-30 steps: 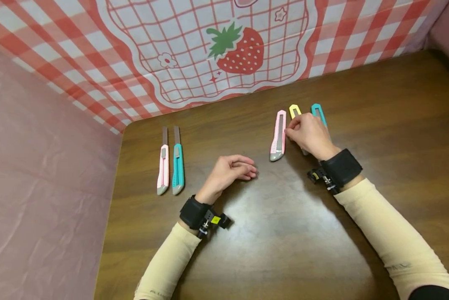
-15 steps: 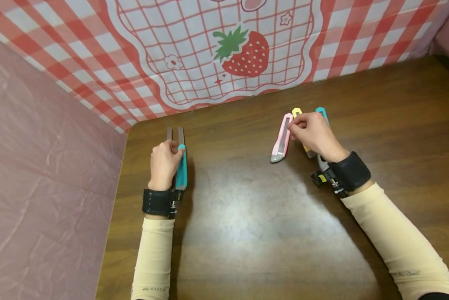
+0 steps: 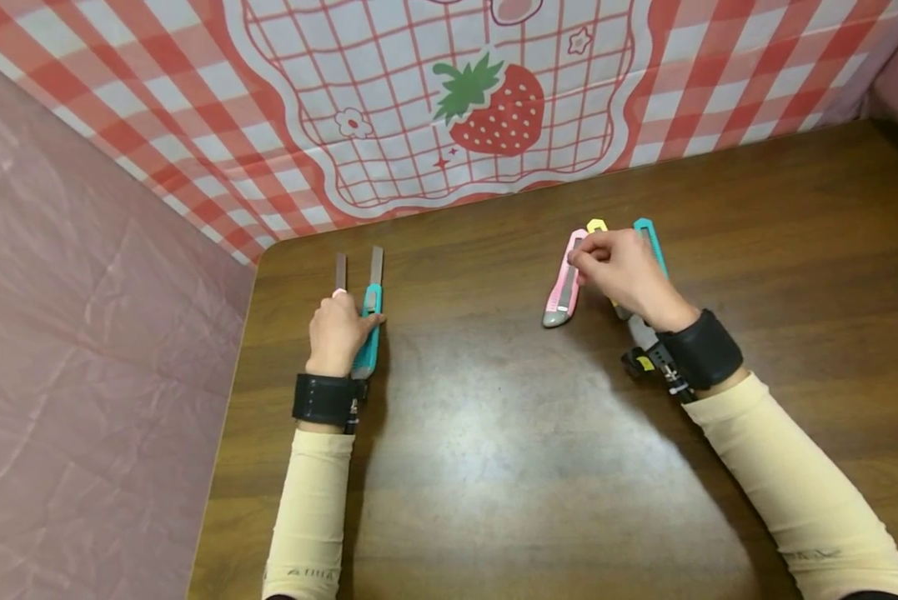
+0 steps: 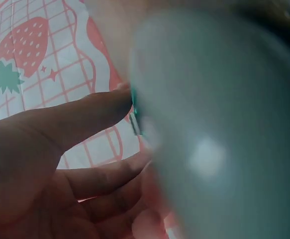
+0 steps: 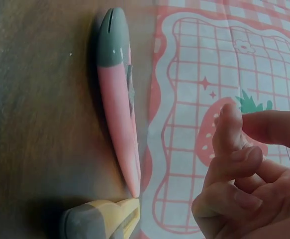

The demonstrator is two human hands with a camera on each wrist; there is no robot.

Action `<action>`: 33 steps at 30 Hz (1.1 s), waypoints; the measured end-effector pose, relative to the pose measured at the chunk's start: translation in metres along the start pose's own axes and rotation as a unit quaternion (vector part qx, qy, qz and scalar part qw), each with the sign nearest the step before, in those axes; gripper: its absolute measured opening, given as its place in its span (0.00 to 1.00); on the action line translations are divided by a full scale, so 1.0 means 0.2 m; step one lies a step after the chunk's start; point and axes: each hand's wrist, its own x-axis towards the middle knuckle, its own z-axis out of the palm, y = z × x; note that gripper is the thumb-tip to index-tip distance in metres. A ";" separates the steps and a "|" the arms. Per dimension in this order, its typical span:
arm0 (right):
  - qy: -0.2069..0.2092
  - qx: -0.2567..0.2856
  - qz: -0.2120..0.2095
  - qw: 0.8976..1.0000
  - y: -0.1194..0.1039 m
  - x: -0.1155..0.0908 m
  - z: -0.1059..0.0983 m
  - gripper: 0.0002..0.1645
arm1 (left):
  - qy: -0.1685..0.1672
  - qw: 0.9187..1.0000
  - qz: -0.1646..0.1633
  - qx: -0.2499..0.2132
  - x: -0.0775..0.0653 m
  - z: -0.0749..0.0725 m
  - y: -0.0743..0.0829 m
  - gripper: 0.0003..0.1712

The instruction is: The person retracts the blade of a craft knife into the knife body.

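Note:
My left hand (image 3: 334,333) grips a teal utility knife (image 3: 373,298), thumb over its right side, fingers to its left. The blade is extended, pointing away. Partly under that hand lies a pink utility knife (image 3: 340,275), mostly its blade showing. In the left wrist view the thumb touches the teal knife's side, and its blurred grey end (image 4: 219,124) fills the right. My right hand (image 3: 624,271) hovers, fingers loosely curled, thumb and index tip together, holding nothing. Beside it is another pink utility knife (image 3: 564,287), blade retracted. A yellow utility knife (image 5: 112,219) lies near that.
A second teal utility knife (image 3: 647,233) lies behind the right hand, partly covered. All rest on a brown wooden table (image 3: 479,467). A red checked strawberry cloth (image 3: 494,108) hangs along the back edge, with a pink cloth (image 3: 103,375) at the left.
My left hand has moved from mid-table to the left knives and taken hold of the teal one, which has shifted slightly right of the pink one. The right hand has stayed near its place.

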 end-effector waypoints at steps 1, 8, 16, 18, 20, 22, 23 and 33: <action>-0.002 -0.003 -0.003 1.000 0.00 0.00 0.00 0.10 | -0.006 1.000 0.000 0.004 0.00 0.00 0.00 0.25; -0.036 -0.001 -0.002 0.999 -0.03 -0.01 0.01 0.12 | -0.019 0.999 0.031 0.009 0.01 0.01 0.00 0.24; -0.053 -0.015 -0.009 0.998 -0.04 -0.02 0.01 0.11 | 0.020 0.986 0.074 -0.147 -0.01 -0.01 0.07 0.14; -0.059 -0.018 -0.005 0.998 -0.05 -0.02 0.01 0.11 | 0.021 0.975 0.085 -0.205 -0.02 -0.03 0.11 0.14; -0.066 -0.018 -0.002 0.998 -0.06 -0.02 0.02 0.11 | 0.013 0.958 0.093 -0.272 -0.04 -0.03 0.16 0.13; -0.073 -0.017 -0.003 0.997 -0.07 -0.02 0.03 0.11 | -0.015 0.935 0.095 -0.342 -0.05 -0.03 0.20 0.13; -0.075 -0.017 -0.004 0.997 -0.08 -0.02 0.04 0.11 | -0.040 0.917 0.092 -0.385 -0.06 -0.03 0.23 0.14; -0.117 0.005 -0.018 0.993 -0.14 -0.06 0.11 0.12 | -0.220 0.772 0.094 -0.589 -0.19 0.05 0.41 0.23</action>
